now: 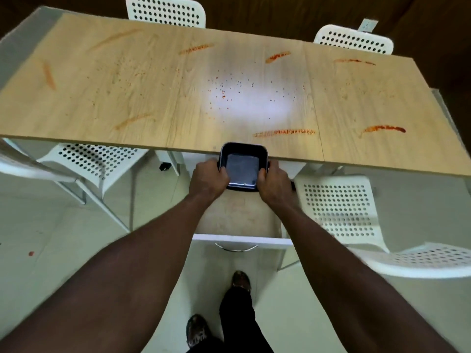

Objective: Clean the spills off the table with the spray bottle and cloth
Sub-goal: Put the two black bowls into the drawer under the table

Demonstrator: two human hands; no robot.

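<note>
A: Spills (284, 133) are red-orange streaks and specks all over the table (102, 98), w/ one long streak just beyond the tub (242, 165).

B: Where's the tub?

A: At the table's near edge, mid-way along, dark and square, over an open drawer (239, 220). You hold it w/ both hands. Your left hand (207, 179) clamps its left side, thumb hooked over the rim, other fingers hidden. Your right hand (274, 182) clamps the right side the same way.

B: Chairs?

A: White perforated chairs (339, 207) on the table's near and far sides. Can't see a spray bottle or cloth from here.
</note>
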